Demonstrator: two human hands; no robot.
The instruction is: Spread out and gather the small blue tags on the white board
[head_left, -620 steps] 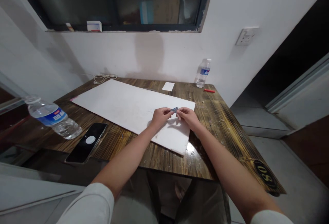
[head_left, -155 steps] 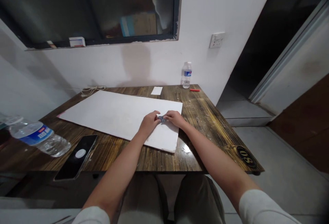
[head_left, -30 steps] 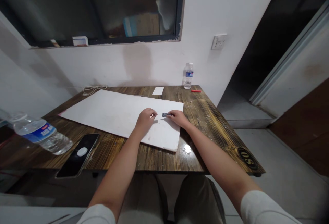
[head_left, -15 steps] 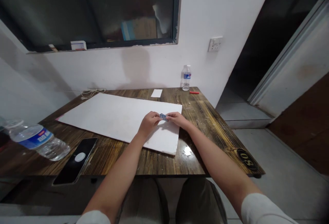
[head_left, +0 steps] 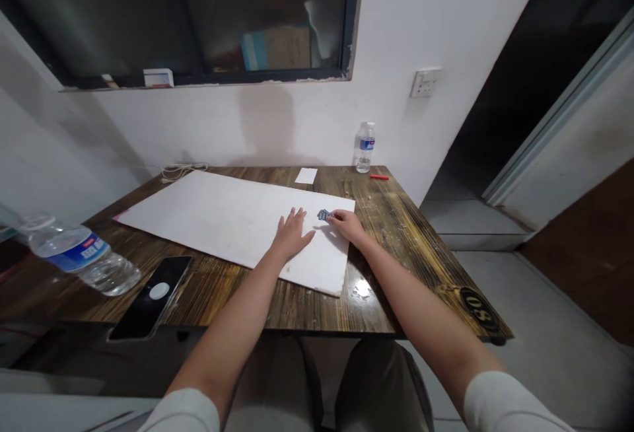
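Right hand [head_left: 347, 224] pinches blue piece [head_left: 323, 215] – left hand [head_left: 291, 236] spread over board [head_left: 222, 214], at piece's 8 o'clock.

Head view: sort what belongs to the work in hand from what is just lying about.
In hand:
small blue-grey piece, held in the right hand
white board, beneath both hands, the left hand spread over it

Apparently just lying about:
large bottle
phone
small bottle
white paper
red stick
pale cord
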